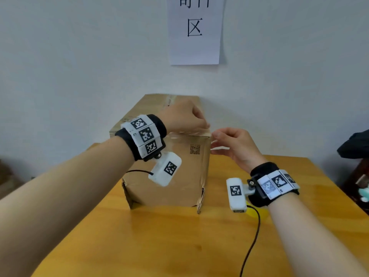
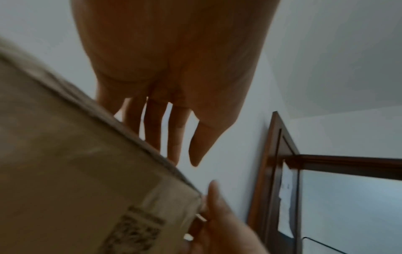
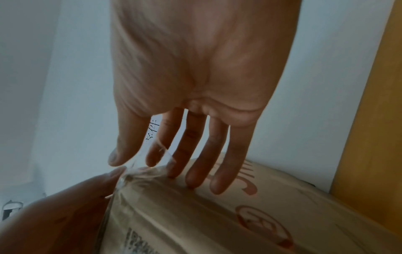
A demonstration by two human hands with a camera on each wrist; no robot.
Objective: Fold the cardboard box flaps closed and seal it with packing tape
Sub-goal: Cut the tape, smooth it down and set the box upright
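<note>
A brown cardboard box point(image 1: 169, 176) stands on the wooden table, its top flaps folded down. Clear tape point(image 1: 185, 135) runs along the top front edge to the right corner. My left hand point(image 1: 199, 124) lies on the box top at that corner, and in the left wrist view its fingers point(image 2: 174, 134) reach straight over the box point(image 2: 65, 154) edge. My right hand point(image 1: 217, 140) is at the box's upper right corner. In the right wrist view its straight fingers point(image 3: 187, 146) press the box point(image 3: 217, 214) side, with a crumpled end of clear tape point(image 3: 150, 171) beside the index finger.
The wooden table point(image 1: 179, 246) stretches forward of the box. A black cable point(image 1: 253, 236) trails from the right wrist camera, with something yellow point(image 1: 259, 213) beneath it. A paper sign point(image 1: 194, 31) hangs on the wall. A dark object point(image 1: 355, 144) sits at the right edge.
</note>
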